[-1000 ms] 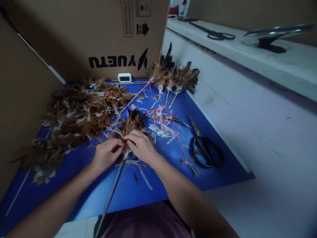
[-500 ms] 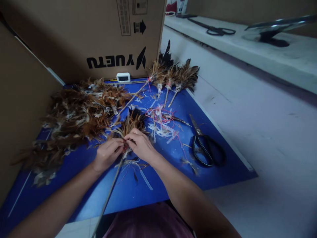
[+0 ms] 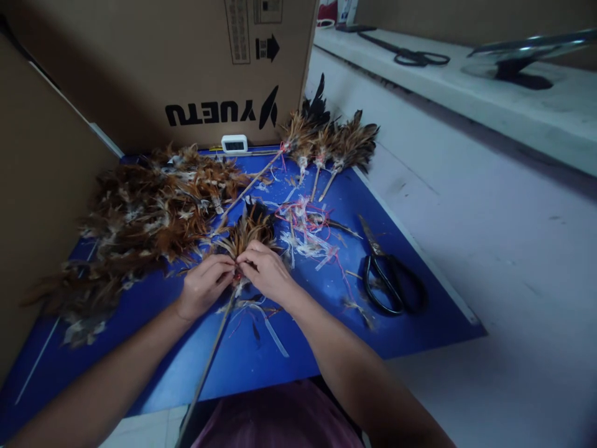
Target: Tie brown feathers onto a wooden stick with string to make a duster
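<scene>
A feather duster (image 3: 247,231) with brown and black feathers lies before me, its thin stick (image 3: 212,361) running down toward my lap. Both hands meet at its neck, where the feathers join the stick. My left hand (image 3: 205,285) is closed in a pinch on the left side of the neck. From the right, my right hand (image 3: 265,269) pinches the same spot, thumb and forefinger together. Red string (image 3: 237,274) shows around the neck just below my fingertips. Whether a string end is between the fingers is hidden.
Loose brown feathers (image 3: 153,205) are heaped on the left of the blue table (image 3: 326,348). Black-handled scissors (image 3: 389,280) lie right, beside tangled pink and white string (image 3: 308,227). Finished-looking dusters (image 3: 338,146), a small white timer (image 3: 234,144) and a cardboard box (image 3: 153,62) stand behind.
My hands stay at the duster's neck; the fingertips have shifted slightly up, and more red string shows beneath them. The whole view has drifted slightly.
</scene>
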A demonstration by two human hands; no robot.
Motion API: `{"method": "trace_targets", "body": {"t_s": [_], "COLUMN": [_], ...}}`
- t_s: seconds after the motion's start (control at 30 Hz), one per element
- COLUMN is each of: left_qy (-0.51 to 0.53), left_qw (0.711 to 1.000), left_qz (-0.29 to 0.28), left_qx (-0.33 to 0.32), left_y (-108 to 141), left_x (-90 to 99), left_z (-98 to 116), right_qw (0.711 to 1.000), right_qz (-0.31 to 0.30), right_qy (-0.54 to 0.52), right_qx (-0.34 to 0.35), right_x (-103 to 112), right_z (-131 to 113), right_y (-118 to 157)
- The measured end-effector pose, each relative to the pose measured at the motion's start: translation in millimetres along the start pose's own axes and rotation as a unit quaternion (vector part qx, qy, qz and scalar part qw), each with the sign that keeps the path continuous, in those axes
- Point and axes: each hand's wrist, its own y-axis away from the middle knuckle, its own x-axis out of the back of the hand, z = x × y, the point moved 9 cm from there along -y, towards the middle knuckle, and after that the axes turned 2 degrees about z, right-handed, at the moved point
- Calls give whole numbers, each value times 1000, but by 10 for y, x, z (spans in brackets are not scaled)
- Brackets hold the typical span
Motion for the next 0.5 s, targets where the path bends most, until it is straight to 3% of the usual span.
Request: {"method": "trace_targets", "body": {"t_s": [0.5], "left_qy": [126], "left_qw": [981], "left_qz": [-37], "left_qx": [145], "left_y": [15], "left_x": [-9], "left_z": [-185], "right_qw": [998], "right_qz": [5], "right_qy": [54], "right_qx": [-18], "right_x": [96], "right_z": [-40], "right_y": [85]}}
